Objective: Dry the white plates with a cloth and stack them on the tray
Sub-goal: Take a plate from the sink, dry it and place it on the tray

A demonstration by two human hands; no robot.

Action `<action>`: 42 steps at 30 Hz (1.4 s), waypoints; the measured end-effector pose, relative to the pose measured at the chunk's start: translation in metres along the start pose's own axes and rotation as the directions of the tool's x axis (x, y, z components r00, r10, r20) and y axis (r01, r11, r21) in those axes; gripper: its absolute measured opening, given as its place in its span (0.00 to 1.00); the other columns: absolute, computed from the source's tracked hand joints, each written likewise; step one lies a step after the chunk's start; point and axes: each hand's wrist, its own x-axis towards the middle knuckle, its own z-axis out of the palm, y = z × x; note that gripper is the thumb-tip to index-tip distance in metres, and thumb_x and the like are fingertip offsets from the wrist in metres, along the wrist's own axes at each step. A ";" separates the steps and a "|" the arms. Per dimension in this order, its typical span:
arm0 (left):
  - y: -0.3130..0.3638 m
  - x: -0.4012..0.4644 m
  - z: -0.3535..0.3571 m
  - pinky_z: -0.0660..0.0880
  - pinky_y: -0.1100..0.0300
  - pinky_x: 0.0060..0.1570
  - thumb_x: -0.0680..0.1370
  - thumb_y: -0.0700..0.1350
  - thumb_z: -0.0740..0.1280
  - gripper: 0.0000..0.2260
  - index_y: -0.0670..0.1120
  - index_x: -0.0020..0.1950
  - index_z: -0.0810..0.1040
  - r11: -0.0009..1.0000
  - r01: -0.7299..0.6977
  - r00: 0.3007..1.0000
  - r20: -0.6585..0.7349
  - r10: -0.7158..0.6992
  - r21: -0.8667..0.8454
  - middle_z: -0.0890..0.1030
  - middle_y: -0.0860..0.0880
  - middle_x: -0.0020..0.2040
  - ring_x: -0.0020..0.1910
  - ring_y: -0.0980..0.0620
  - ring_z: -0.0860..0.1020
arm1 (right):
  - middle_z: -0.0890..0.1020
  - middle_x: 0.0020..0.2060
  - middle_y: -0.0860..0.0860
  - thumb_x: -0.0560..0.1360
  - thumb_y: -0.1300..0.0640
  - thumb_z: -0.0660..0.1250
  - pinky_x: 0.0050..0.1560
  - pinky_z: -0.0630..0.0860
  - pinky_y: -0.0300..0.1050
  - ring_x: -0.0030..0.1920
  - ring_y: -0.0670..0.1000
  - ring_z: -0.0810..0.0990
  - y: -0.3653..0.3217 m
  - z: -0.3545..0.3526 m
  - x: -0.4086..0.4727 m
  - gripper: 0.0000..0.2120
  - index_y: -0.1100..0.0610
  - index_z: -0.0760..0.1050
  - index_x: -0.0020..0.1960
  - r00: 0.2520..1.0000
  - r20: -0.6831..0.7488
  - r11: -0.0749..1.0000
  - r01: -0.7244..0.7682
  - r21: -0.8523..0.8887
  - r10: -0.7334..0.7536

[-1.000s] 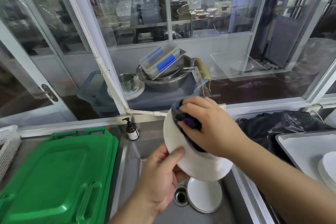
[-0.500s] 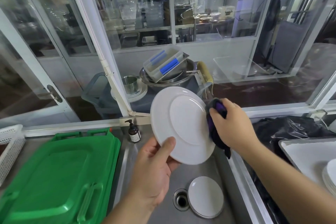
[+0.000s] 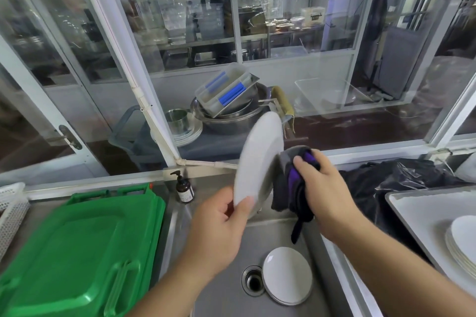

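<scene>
My left hand (image 3: 219, 229) grips the lower rim of a white plate (image 3: 257, 159), held nearly on edge above the sink. My right hand (image 3: 324, 188) clutches a grey and purple cloth (image 3: 291, 183) pressed against the plate's right side. A small stack of white plates (image 3: 286, 274) lies in the steel sink (image 3: 226, 298) beside the drain. At the far right a white tray (image 3: 422, 216) carries a stack of white plates (image 3: 463, 242), partly cut off by the frame edge.
A green plastic lid (image 3: 77, 252) covers the counter at left, with a white basket (image 3: 10, 211) beyond it. A brown pump bottle (image 3: 184, 188) stands behind the sink. A black plastic bag (image 3: 401, 180) lies at right. Glass panes with metal pots behind them rise ahead.
The plate turned from facing me to nearly edge-on. My right hand and the cloth moved from the plate's front rim to its right, far side.
</scene>
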 end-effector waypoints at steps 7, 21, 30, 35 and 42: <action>0.013 0.006 -0.008 0.67 0.81 0.45 0.82 0.45 0.67 0.19 0.63 0.71 0.76 0.832 -0.426 0.896 0.289 0.336 0.354 0.80 0.63 0.57 0.48 0.69 0.78 | 0.88 0.52 0.61 0.85 0.47 0.63 0.54 0.82 0.57 0.47 0.58 0.88 -0.013 -0.034 -0.006 0.18 0.59 0.83 0.59 0.942 0.151 0.810 -0.335 0.482 0.300; 0.004 0.000 0.016 0.82 0.50 0.58 0.75 0.42 0.62 0.28 0.57 0.75 0.71 0.525 -0.686 0.728 0.495 0.475 0.504 0.81 0.50 0.69 0.67 0.50 0.81 | 0.88 0.45 0.60 0.80 0.47 0.63 0.34 0.84 0.51 0.38 0.57 0.88 0.014 -0.068 -0.012 0.20 0.60 0.81 0.61 0.897 0.333 0.713 -0.435 0.550 0.291; 0.012 -0.019 0.021 0.62 0.55 0.78 0.81 0.63 0.63 0.25 0.58 0.77 0.71 0.771 -0.505 0.848 0.389 0.360 0.387 0.71 0.60 0.77 0.77 0.59 0.67 | 0.83 0.32 0.57 0.77 0.48 0.62 0.26 0.80 0.44 0.28 0.53 0.82 0.035 -0.078 -0.017 0.16 0.61 0.79 0.52 0.900 0.326 0.636 -0.436 0.637 0.291; 0.011 -0.020 0.017 0.75 0.65 0.63 0.84 0.49 0.65 0.14 0.56 0.70 0.78 0.915 0.321 0.943 -0.008 -0.333 -0.242 0.81 0.58 0.66 0.61 0.69 0.77 | 0.85 0.38 0.58 0.75 0.47 0.64 0.30 0.83 0.50 0.33 0.56 0.85 0.045 -0.079 -0.033 0.17 0.58 0.82 0.51 0.913 0.288 0.698 -0.407 0.589 0.289; -0.002 -0.020 0.015 0.78 0.51 0.48 0.83 0.44 0.65 0.10 0.42 0.57 0.85 0.409 0.683 0.700 0.385 -0.601 -0.605 0.87 0.42 0.51 0.46 0.46 0.83 | 0.75 0.35 0.57 0.58 0.42 0.74 0.37 0.70 0.45 0.33 0.55 0.70 0.061 -0.071 -0.085 0.17 0.55 0.86 0.35 0.917 0.142 0.750 -0.387 0.536 0.372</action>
